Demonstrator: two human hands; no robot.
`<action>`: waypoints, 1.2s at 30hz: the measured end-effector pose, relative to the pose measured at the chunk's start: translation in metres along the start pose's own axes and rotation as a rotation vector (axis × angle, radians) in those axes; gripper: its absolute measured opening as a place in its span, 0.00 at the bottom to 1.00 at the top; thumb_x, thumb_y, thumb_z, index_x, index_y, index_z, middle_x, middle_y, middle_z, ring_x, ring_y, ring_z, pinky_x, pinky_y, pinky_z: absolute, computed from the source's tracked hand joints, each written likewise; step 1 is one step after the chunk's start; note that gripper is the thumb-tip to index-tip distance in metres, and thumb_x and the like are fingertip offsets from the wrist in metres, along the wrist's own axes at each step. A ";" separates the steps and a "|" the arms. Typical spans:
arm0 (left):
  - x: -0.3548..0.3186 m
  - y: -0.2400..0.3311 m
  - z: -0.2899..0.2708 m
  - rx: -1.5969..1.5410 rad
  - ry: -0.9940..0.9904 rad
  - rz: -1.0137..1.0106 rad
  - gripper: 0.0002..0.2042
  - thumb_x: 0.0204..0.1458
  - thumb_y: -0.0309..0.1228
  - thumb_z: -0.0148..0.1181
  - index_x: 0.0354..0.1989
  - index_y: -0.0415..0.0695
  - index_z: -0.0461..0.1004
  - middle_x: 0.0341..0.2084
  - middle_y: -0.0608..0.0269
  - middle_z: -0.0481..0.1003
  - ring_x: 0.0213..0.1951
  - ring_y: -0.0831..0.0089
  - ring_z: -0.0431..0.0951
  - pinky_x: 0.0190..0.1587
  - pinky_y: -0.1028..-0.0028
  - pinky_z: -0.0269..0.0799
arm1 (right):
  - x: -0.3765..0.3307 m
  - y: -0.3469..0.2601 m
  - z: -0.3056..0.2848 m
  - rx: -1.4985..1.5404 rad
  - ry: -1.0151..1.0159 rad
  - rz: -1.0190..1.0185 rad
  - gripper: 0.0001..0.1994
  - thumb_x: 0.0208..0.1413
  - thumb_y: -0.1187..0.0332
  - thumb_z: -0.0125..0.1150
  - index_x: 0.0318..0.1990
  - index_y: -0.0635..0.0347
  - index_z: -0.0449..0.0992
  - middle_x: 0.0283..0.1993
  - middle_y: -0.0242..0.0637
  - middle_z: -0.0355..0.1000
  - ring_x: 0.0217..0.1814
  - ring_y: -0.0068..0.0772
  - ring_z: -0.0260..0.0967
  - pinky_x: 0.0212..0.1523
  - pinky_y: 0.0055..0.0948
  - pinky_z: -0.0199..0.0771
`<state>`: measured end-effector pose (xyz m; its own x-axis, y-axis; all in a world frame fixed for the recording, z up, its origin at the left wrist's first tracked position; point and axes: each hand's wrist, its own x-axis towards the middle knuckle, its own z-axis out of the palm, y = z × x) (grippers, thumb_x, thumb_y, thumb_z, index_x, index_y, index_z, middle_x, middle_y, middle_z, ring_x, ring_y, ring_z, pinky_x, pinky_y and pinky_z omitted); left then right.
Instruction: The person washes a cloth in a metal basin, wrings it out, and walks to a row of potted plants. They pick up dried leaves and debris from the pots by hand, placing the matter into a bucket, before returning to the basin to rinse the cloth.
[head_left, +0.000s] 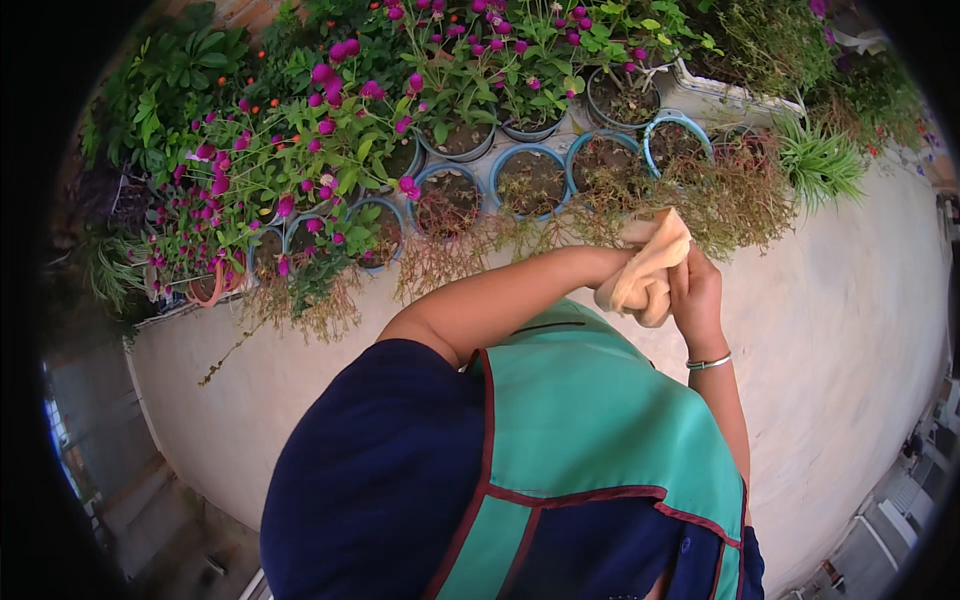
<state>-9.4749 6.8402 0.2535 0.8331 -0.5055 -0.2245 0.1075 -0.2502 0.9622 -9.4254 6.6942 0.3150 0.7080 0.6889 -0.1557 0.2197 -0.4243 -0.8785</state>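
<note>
A bunched, soft peach-coloured cloth is held up in front of my green apron, near the trailing plants. My right hand, with a bangle at its wrist, is closed on the cloth's right side. From the left my bare forearm crosses over, and my left hand meets the cloth at its other side. The folds hide the left fingers, so I cannot see whether they grip it or sit inside it. The cloth's upper end sticks up loosely; its exact kind does not show.
Several blue-rimmed flower pots stand in rows on a pale ledge, with dry reddish stems trailing over its edge. Magenta globe-shaped flowers spread at the left, and a spiky green plant at the right. A pale smooth surface lies around me.
</note>
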 end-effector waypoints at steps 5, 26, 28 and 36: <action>-0.046 -0.010 -0.052 -1.257 0.482 -0.287 0.14 0.57 0.35 0.49 0.46 0.39 0.69 0.43 0.62 0.72 0.42 0.74 0.73 0.44 0.76 0.70 | 0.055 0.050 0.013 0.331 0.032 0.128 0.13 0.61 0.69 0.44 0.50 0.63 0.67 0.44 0.35 0.70 0.43 0.23 0.68 0.40 0.23 0.71; -0.046 -0.108 -0.083 -1.259 1.312 0.016 0.08 0.58 0.32 0.47 0.41 0.42 0.64 0.34 0.60 0.72 0.35 0.75 0.74 0.37 0.77 0.72 | 0.164 0.078 0.147 1.341 -0.335 0.601 0.25 0.62 0.50 0.38 0.56 0.60 0.63 0.54 0.39 0.65 0.58 0.35 0.61 0.57 0.34 0.62; -0.034 -0.136 -0.087 -1.003 1.465 -0.097 0.08 0.57 0.31 0.49 0.42 0.41 0.65 0.34 0.59 0.73 0.36 0.73 0.75 0.37 0.75 0.72 | 0.169 0.073 0.183 1.466 -0.272 0.655 0.24 0.62 0.50 0.37 0.56 0.58 0.62 0.53 0.37 0.66 0.56 0.32 0.63 0.57 0.31 0.62; -0.092 -0.215 -0.126 -0.198 1.373 -0.241 0.08 0.55 0.31 0.50 0.37 0.41 0.71 0.32 0.55 0.73 0.33 0.63 0.74 0.37 0.70 0.68 | 0.225 0.108 0.265 1.251 -0.189 0.737 0.15 0.58 0.66 0.50 0.50 0.65 0.68 0.43 0.36 0.71 0.43 0.28 0.71 0.43 0.24 0.71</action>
<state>-9.5064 7.0446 0.0865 0.6300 0.7583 -0.1678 0.2990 -0.0374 0.9535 -9.4197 6.9590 0.0650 0.2812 0.6532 -0.7030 -0.9287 0.0007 -0.3708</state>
